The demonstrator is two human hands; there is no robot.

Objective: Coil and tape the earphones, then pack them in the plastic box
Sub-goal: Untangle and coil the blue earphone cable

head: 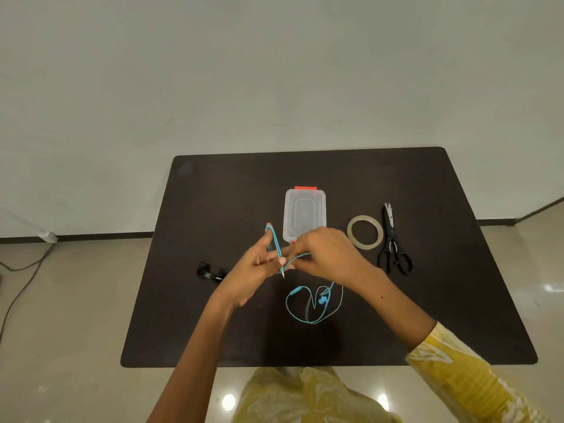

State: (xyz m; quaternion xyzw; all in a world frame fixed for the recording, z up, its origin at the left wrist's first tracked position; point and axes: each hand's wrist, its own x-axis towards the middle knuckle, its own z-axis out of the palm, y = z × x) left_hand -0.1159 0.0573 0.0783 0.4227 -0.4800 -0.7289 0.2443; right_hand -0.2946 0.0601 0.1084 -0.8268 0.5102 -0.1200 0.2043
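Observation:
Turquoise earphones (305, 309) trail in loose loops on the dark table (213, 331), their earbuds near the middle. My left hand (256, 270) is raised with fingers spread, and the cable runs in a loop around its fingers; the thumb pins the plug end. My right hand (323, 251) pinches the cable just right of the left hand. The clear plastic box (305, 209) with an orange latch lies closed right behind both hands. A roll of clear tape (364, 236) lies to its right.
Black scissors (393, 245) lie right of the tape roll. A black bundled pair of earphones (210, 271) sits left of my left hand. A cable runs over the floor at far left.

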